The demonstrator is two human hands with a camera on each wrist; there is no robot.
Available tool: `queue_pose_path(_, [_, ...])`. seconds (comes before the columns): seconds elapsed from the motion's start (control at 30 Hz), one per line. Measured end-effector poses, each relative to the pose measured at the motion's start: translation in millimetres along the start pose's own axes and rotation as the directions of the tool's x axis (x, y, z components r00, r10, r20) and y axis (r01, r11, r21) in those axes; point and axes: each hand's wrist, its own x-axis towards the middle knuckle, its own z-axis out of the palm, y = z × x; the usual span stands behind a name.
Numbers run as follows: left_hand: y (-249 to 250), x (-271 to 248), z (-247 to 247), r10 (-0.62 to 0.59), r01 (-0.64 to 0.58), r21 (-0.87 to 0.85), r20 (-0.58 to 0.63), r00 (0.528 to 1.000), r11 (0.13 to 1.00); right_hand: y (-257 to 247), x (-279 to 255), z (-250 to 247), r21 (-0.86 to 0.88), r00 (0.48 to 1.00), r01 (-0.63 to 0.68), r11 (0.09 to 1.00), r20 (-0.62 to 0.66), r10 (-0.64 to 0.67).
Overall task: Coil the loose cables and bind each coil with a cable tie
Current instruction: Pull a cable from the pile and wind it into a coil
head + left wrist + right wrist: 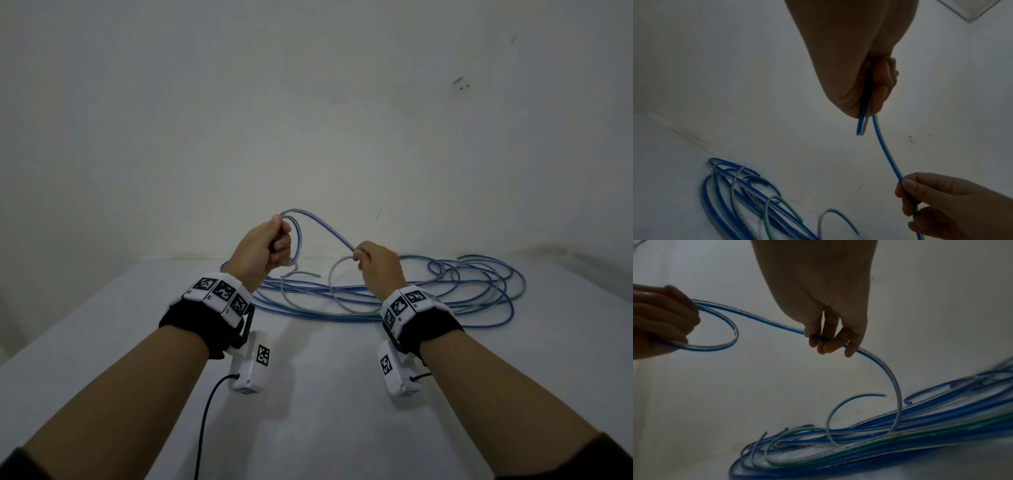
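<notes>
Coiling had barely begun: the left hand point(265, 248) gripped the first loop of the thin blue-and-clear plastic cable point(329, 233), the right hand point(375, 263) pinched its run, and a second loop looked due next.

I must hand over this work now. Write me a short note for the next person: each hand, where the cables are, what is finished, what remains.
Left hand: raised above the white table, grips one small loop of the blue-and-clear flat cable.
Right hand: fingers pinch the same cable further along; the cable runs down to the pile.
Loose pile of blue, clear and green cables: lies uncoiled at the table's far side.
Done: first loop only.
Left: coil the rest and bind each coil. No cable tie is in view.
</notes>
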Motion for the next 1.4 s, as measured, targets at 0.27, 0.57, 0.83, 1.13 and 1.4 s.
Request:
queue_pose_path(0.27, [-10,7,-4,0.046,-0.053,-0.052,-0.120,0.992,0.997,-14,-7,-4,-0.004,0.957,0.107,0.994,0.273,-0.102])
queue_pose_path(0.57, [-22,5,4,0.231,-0.211,0.338,-0.022,0.973,0.917,-26,-12,-2,0.052,0.896,0.308,0.950,0.319,-0.308])
queue_pose_path(0.83, [-34,3,-3,0.214,-0.193,0.746,0.070,0.974,0.637,-30,-11,-7,0.046,0.892,0.349,0.936,0.288,-0.347])
queue_pose_path(1.13, [-39,2,-1,0.050,-0.081,0.766,0.064,0.997,0.638,-25,-8,-4,-0.085,0.915,0.403,0.911,0.067,-0.398])
queue_pose_path(1.4, [-31,-5,5,0.059,-0.159,0.849,0.150,0.987,0.505,-29,-5,1,-0.135,0.828,0.554,0.822,0.195,-0.526])
